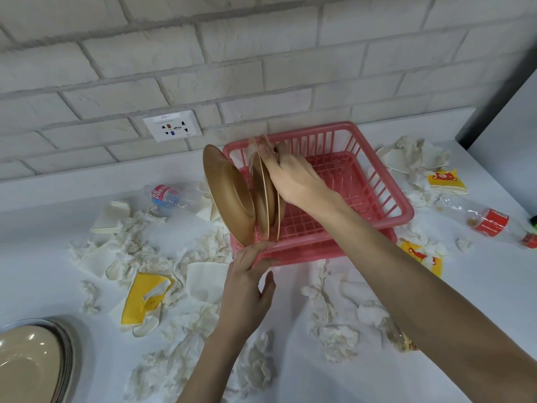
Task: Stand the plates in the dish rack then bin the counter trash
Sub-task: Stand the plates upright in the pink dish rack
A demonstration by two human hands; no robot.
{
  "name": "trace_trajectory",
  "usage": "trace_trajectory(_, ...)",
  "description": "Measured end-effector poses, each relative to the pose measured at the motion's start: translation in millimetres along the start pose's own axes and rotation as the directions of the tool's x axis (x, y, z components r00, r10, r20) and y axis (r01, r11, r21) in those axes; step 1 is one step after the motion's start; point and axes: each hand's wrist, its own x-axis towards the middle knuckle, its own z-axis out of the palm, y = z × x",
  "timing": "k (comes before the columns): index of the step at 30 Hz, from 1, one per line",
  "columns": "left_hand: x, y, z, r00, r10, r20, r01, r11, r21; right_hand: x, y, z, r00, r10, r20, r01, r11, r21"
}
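Observation:
A pink plastic dish rack (386, 199) stands on the white counter against the brick wall. Several tan plates (229, 196) stand on edge at its left end. My right hand (293, 175) reaches over the rack and pinches the top rim of the rightmost standing plate (266, 199). My left hand (247, 280) rests with straight fingers on the rack's near left corner. More tan plates (32, 362) lie stacked at the bottom left. Crumpled tissues (200, 324), torn yellow paper cups (145, 301) and plastic bottles litter the counter.
A clear water bottle (171, 196) lies left of the rack. A bottle with a red label (491, 222) lies at the far right. A wall socket (173, 126) sits behind. More tissues and cup pieces (415, 161) lie right of the rack.

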Motion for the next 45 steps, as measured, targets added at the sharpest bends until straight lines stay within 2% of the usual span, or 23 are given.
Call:
trace_trajectory(3, 0, 1, -2, 1.000, 0.005, 0.002, -0.005, 1.000, -0.006, -5, 3, -1, 0.997, 0.052, -0.060, -0.054, 0.998, -0.033)
trace_trajectory(9, 1, 8, -9, 1.000, -0.001, -0.010, 0.000, 0.996, -0.089, -18, 12, -3, 0.993, -0.020, -0.118, 0.010, 0.997, -0.082)
trace_trajectory(16, -4, 14, -42, 0.986, -0.086, -0.146, 0.056, 0.978, -0.199, -68, 2, 4, 0.928, -0.300, -0.222, 0.293, 0.954, -0.067)
trace_trajectory(19, -19, 11, -62, 0.965, -0.194, -0.176, 0.150, 0.960, -0.236, -92, -11, 15, 0.873, -0.457, -0.167, 0.451, 0.889, -0.076)
trace_trajectory(22, -41, 3, -83, 0.926, -0.314, -0.208, 0.254, 0.929, -0.268, -115, -25, 31, 0.809, -0.583, -0.075, 0.586, 0.810, 0.015)
trace_trajectory(24, -62, -5, -101, 0.896, -0.375, -0.236, 0.308, 0.910, -0.277, -131, -38, 49, 0.793, -0.605, 0.069, 0.596, 0.794, 0.122)
trace_trajectory(27, -95, -16, -128, 0.845, -0.463, -0.267, 0.393, 0.877, -0.278, -155, -59, 84, 0.771, -0.536, 0.345, 0.461, 0.843, 0.278)
trace_trajectory(29, -123, -31, -147, 0.800, -0.523, -0.295, 0.455, 0.848, -0.271, -171, -77, 114, 0.731, -0.525, 0.436, 0.407, 0.848, 0.339)
trace_trajectory(33, -182, -74, -186, 0.665, -0.630, -0.401, 0.580, 0.774, -0.254, -186, -111, 172, 0.700, -0.484, 0.525, 0.362, 0.874, 0.323)
trace_trajectory(38, -245, -124, -234, 0.427, -0.768, -0.478, 0.702, 0.614, -0.360, -190, -142, 221, 0.687, -0.432, 0.584, 0.346, 0.901, 0.260)
trace_trajectory(40, -268, -146, -251, 0.399, -0.753, -0.523, 0.764, 0.589, -0.265, -190, -152, 240, 0.694, -0.403, 0.596, 0.330, 0.915, 0.235)
trace_trajectory(43, -291, -185, -271, 0.410, -0.731, -0.546, 0.848, 0.526, -0.067, -187, -164, 270, 0.712, -0.347, 0.611, 0.312, 0.935, 0.168)
trace_trajectory(45, -299, -204, -279, 0.385, -0.758, -0.527, 0.883, 0.468, -0.029, -188, -170, 289, 0.714, -0.334, 0.615, 0.345, 0.933, 0.106)
